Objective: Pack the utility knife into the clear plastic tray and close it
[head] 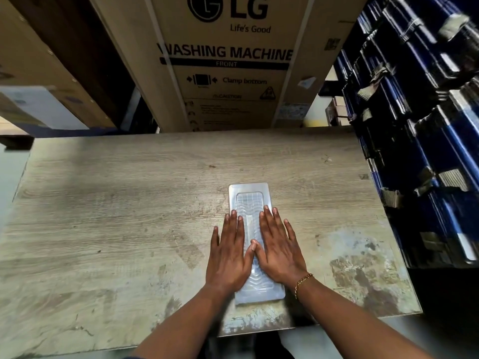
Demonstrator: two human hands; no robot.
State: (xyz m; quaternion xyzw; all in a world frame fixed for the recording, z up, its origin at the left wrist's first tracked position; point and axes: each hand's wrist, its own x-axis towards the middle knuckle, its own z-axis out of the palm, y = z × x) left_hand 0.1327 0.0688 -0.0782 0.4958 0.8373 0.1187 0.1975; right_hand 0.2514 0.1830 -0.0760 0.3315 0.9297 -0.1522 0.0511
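Note:
A clear plastic tray point(249, 196) lies lengthwise on the worn wooden table point(116, 203), its lid down flat. My left hand point(229, 251) rests palm down on the tray's left side, fingers spread and pointing away from me. My right hand point(278, 247) presses flat on its right side, a gold bracelet at the wrist. The two thumbs touch over the tray's middle. Whatever is inside the tray shows only as a pale blurred shape between my hands; I cannot make out the utility knife.
A large LG washing machine carton point(228, 60) stands just behind the table's far edge. Stacked dark blue crates point(420, 125) rise along the right side. More cartons point(44, 81) sit at the left back. The table's near edge runs under my forearms.

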